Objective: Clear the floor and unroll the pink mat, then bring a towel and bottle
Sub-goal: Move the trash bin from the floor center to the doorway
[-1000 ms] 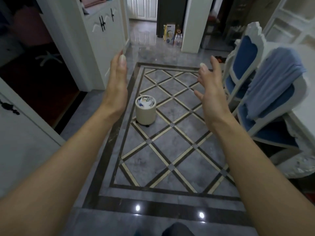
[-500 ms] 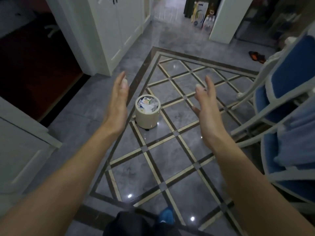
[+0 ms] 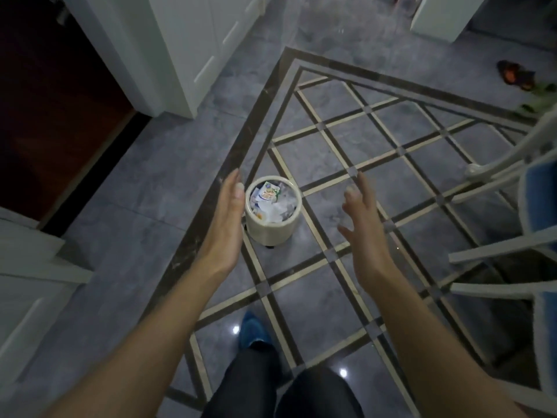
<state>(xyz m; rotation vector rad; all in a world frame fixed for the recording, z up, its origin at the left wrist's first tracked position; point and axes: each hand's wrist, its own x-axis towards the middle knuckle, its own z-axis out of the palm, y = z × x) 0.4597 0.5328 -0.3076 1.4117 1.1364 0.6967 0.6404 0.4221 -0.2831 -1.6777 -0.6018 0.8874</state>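
- The tiled floor is grey, with a dark border band and a diamond grid of pale and dark strips.
- A white cabinet stands at the floor's far left edge, beside a doorway onto dark reddish flooring.
- White chairs with blue seats line the floor's right edge; sandals lie near its far right corner.
- The person's dark-trousered legs and one blue shoe show at the near edge.
- A small round cream waste bin stands upright just inside the border band, full to the rim with crumpled paper and a green-and-white carton.
- The left hand is open and flat, its grip empty, just left of the bin; contact cannot be told.
- The right hand is open with fingers spread, holding nothing, clear of the bin on its right.
- Pink mat, towel and bottle: none in view.
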